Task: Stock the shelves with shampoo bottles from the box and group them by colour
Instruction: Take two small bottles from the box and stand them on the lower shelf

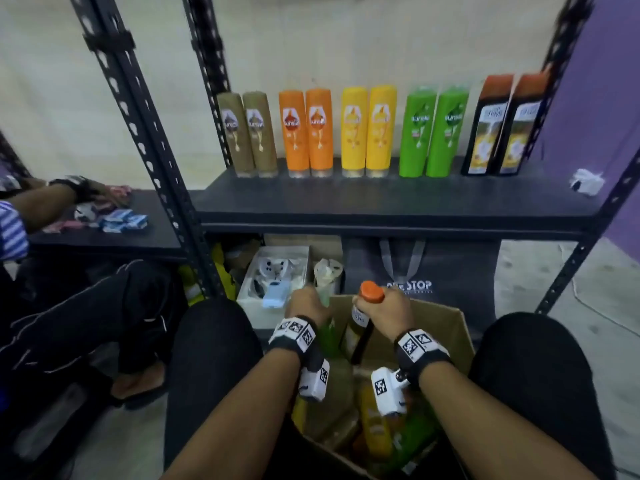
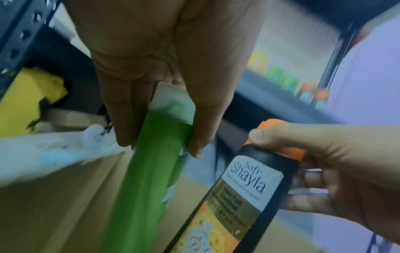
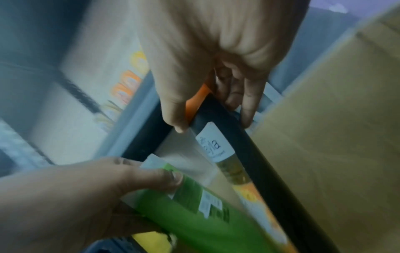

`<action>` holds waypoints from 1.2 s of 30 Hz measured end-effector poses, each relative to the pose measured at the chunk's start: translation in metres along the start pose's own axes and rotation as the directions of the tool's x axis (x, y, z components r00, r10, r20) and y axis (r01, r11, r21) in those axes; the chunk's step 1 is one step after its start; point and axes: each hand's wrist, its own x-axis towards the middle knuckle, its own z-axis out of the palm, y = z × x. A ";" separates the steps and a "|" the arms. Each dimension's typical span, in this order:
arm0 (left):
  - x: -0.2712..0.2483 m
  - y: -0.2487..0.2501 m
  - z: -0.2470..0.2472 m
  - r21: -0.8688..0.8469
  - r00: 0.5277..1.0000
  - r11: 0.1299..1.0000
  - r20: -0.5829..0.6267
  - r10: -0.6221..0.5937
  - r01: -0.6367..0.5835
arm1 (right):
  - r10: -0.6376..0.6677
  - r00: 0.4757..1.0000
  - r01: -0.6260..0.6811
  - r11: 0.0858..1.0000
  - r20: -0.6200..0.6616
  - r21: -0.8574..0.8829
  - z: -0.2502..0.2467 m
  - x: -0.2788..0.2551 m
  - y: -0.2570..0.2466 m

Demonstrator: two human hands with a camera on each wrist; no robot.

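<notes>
A cardboard box (image 1: 450,327) sits between my knees with several shampoo bottles inside. My left hand (image 1: 306,306) grips the cap end of a green bottle (image 2: 151,162), its body slanting down into the box. My right hand (image 1: 384,311) holds a black bottle with an orange cap (image 1: 371,292) by its top, label (image 2: 249,184) facing the left wrist view. On the shelf (image 1: 381,202) stand pairs grouped by colour: brown (image 1: 247,133), orange (image 1: 306,131), yellow (image 1: 369,129), green (image 1: 434,131) and black with orange caps (image 1: 502,126).
Black perforated uprights (image 1: 145,133) frame the shelf. Below it are a white tray of oddments (image 1: 273,275) and a dark bag (image 1: 415,278). Another person's arm (image 1: 52,202) rests on a lower shelf at left beside small packets (image 1: 121,220). A purple wall (image 1: 602,98) is at right.
</notes>
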 end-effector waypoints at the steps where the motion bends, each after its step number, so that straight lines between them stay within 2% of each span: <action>1: -0.001 0.004 -0.006 -0.027 1.000 1.000 -0.020 0.009 -0.009 | -0.031 1.000 0.030 0.999 -0.004 -0.009 -0.006 0.002 -0.007; 6: -0.009 0.027 -0.041 -0.035 0.983 0.997 -0.174 0.061 -0.068 | -0.176 0.982 0.174 0.984 -0.063 -0.024 -0.031 0.007 -0.042; 13: -0.012 0.061 -0.107 -0.191 0.927 0.961 -0.354 0.123 -0.200 | -0.284 0.926 0.332 0.925 -0.248 0.184 -0.056 0.024 -0.099; 18: -0.006 0.073 -0.148 -0.224 0.841 0.923 -0.517 0.159 -0.312 | -0.331 0.885 0.439 0.827 -0.326 0.351 -0.064 0.035 -0.145; 21: 0.001 0.078 -0.171 -0.218 0.779 0.889 -0.591 0.209 -0.403 | -0.336 0.882 0.463 0.745 -0.330 0.480 -0.066 0.043 -0.176; 25: 0.010 0.085 -0.201 -0.243 0.721 0.848 -0.660 0.210 -0.470 | -0.382 0.838 0.543 0.653 -0.389 0.528 -0.070 0.053 -0.219; 29: 0.026 0.088 -0.230 -0.270 0.672 0.804 -0.712 0.204 -0.530 | -0.456 0.820 0.570 0.595 -0.346 0.566 -0.070 0.065 -0.257; 32: 0.040 0.088 -0.248 -0.268 0.646 0.791 -0.737 0.200 -0.550 | -0.489 0.820 0.564 0.600 -0.298 0.567 -0.066 0.080 -0.277; 36: 0.064 0.082 -0.264 -0.269 0.637 0.794 -0.749 0.183 -0.545 | -0.531 0.800 0.592 0.615 -0.280 0.521 -0.050 0.099 -0.290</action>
